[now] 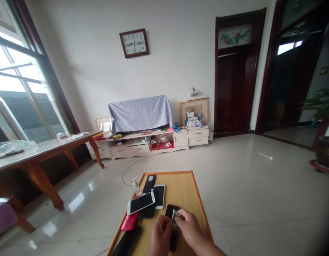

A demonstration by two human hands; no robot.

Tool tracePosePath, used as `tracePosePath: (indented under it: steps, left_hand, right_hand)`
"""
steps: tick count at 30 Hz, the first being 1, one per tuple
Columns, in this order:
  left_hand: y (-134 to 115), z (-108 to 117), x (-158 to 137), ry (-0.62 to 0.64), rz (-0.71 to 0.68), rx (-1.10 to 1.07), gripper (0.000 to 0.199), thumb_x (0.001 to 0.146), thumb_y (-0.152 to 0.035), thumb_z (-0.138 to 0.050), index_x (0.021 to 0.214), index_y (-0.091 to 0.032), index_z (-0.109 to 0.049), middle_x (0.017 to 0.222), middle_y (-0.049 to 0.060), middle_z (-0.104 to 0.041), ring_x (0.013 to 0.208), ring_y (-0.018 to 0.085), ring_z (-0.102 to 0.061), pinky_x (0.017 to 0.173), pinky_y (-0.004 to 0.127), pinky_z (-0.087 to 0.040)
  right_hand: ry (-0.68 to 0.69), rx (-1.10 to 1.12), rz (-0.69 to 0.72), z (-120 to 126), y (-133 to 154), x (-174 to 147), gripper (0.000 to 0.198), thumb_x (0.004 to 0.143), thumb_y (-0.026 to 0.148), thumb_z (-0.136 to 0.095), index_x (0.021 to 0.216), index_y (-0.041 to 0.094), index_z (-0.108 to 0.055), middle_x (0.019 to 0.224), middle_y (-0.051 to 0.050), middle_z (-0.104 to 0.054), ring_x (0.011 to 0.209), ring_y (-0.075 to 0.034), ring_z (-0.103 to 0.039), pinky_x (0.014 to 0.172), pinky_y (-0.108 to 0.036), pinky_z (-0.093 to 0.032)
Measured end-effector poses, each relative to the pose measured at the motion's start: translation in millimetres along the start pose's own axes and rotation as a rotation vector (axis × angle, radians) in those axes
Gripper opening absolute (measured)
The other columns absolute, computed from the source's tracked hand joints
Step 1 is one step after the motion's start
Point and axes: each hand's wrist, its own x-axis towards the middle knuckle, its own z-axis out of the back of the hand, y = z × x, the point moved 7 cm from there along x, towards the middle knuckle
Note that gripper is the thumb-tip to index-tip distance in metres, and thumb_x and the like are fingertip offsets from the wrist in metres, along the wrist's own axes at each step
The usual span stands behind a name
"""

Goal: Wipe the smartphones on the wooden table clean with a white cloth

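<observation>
Above the wooden tabletop [180, 192], my right hand [191, 225] pinches a small, crumpled greyish-white piece [174, 214], perhaps cloth or film. Close beside it, my left hand [161, 229] has its thumb and fingers pressed together; what it grips is too small to make out. A black phone [170, 209] lies under and between both hands, partly covered by them. Left of the hands, a white-framed phone [141, 203] rests tilted over a black phone [147, 213], overlapping another white phone [160, 196]. A pink-red packet [130, 221] lies below that pile.
A pump bottle [136, 186] stands by the table's left edge near a black phone-like slab [149, 183]. Another black slab [128, 242] lies at the near left. Beyond are a low white cabinet [132, 149], a larger table [44, 149] and a potted plant [324, 149].
</observation>
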Motion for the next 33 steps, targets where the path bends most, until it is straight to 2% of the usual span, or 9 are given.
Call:
tracePosePath:
  steps: [4,8,12,16,19,21,27,30,33]
  left_hand:
    - [3.3,6.0,-1.5,-0.046,0.065,-0.052,0.043,0.075,-0.061,-0.066,0.077,-0.020,-0.058,0.066,-0.004,-0.053,0.066,0.013,-0.048,0.060,0.024,-0.039]
    - [0.4,8.1,-4.0,-0.065,0.065,-0.091,0.043,0.077,-0.062,-0.065,0.080,-0.019,-0.061,0.072,-0.002,-0.061,0.071,0.016,-0.055,0.066,0.026,-0.043]
    - [-7.6,11.3,-8.7,-0.041,-0.003,-0.026,0.044,0.084,-0.063,-0.056,0.088,-0.020,-0.062,0.079,0.001,-0.065,0.076,0.017,-0.059,0.070,0.027,-0.046]
    - [-7.5,23.8,-18.4,-0.069,-0.061,0.340,0.045,0.087,-0.061,-0.051,0.107,-0.022,-0.063,0.101,0.006,-0.069,0.096,0.023,-0.062,0.086,0.034,-0.047]
    - [2.2,31.1,-26.7,-0.107,-0.047,0.697,0.065,0.073,-0.058,-0.068,0.126,-0.023,-0.059,0.127,0.010,-0.063,0.122,0.032,-0.052,0.105,0.044,-0.037]
    - [11.0,29.4,-30.6,-0.075,-0.025,0.826,0.078,0.066,-0.055,-0.073,0.135,-0.024,-0.054,0.132,0.010,-0.060,0.127,0.033,-0.048,0.108,0.045,-0.033]
    - [15.7,21.4,-30.0,0.012,-0.080,0.862,0.063,0.076,-0.045,-0.061,0.134,-0.022,-0.054,0.131,0.010,-0.061,0.123,0.028,-0.052,0.106,0.039,-0.034]
    - [13.2,26.1,-25.4,0.062,-0.091,0.840,0.058,0.080,-0.042,-0.055,0.135,-0.022,-0.054,0.133,0.010,-0.062,0.124,0.027,-0.052,0.107,0.039,-0.035]
    - [13.4,36.8,-24.1,0.072,-0.070,0.879,0.063,0.079,-0.043,-0.056,0.138,-0.022,-0.052,0.138,0.010,-0.059,0.128,0.028,-0.050,0.108,0.041,-0.034]
  right_hand:
    - [-0.089,-0.228,0.103,4.3,16.7,-7.9,0.008,0.078,0.028,-0.059,0.078,0.024,-0.066,0.088,-0.005,-0.071,0.088,-0.023,-0.065,0.078,-0.028,-0.048]
    - [0.067,-0.261,0.260,-15.0,32.5,-22.1,0.021,0.084,0.024,-0.051,0.093,0.023,-0.070,0.099,-0.006,-0.071,0.094,-0.022,-0.066,0.084,-0.029,-0.049]
    - [0.055,-0.275,0.311,-16.7,29.9,-20.7,0.022,0.089,0.028,-0.050,0.092,0.023,-0.071,0.095,-0.005,-0.072,0.089,-0.021,-0.068,0.080,-0.029,-0.051]
    - [-0.078,-0.279,0.273,6.4,21.7,-4.1,0.023,0.090,0.029,-0.048,0.094,0.023,-0.071,0.092,-0.006,-0.072,0.087,-0.022,-0.068,0.078,-0.030,-0.052]
    - [-0.172,-0.355,0.276,23.3,21.6,4.2,0.023,0.090,0.027,-0.047,0.095,0.024,-0.069,0.094,-0.005,-0.071,0.087,-0.021,-0.067,0.079,-0.031,-0.052]
    - [-0.173,-0.435,0.310,22.9,23.3,3.8,0.024,0.090,0.023,-0.045,0.093,0.023,-0.068,0.095,-0.005,-0.070,0.087,-0.020,-0.067,0.080,-0.030,-0.051]
    - [0.077,-0.726,0.376,-24.7,12.7,-21.6,0.038,0.088,0.012,-0.042,0.110,0.022,-0.072,0.118,-0.008,-0.070,0.111,-0.021,-0.063,0.098,-0.031,-0.047]
    - [0.200,-0.836,0.415,-42.4,9.0,-34.0,0.041,0.096,0.022,-0.043,0.131,0.022,-0.064,0.137,-0.010,-0.062,0.131,-0.026,-0.052,0.117,-0.044,-0.029]
    - [0.259,-0.885,0.405,-43.2,10.4,-35.3,0.043,0.101,0.036,-0.041,0.139,0.025,-0.058,0.145,-0.009,-0.055,0.141,-0.030,-0.041,0.122,-0.056,-0.013]
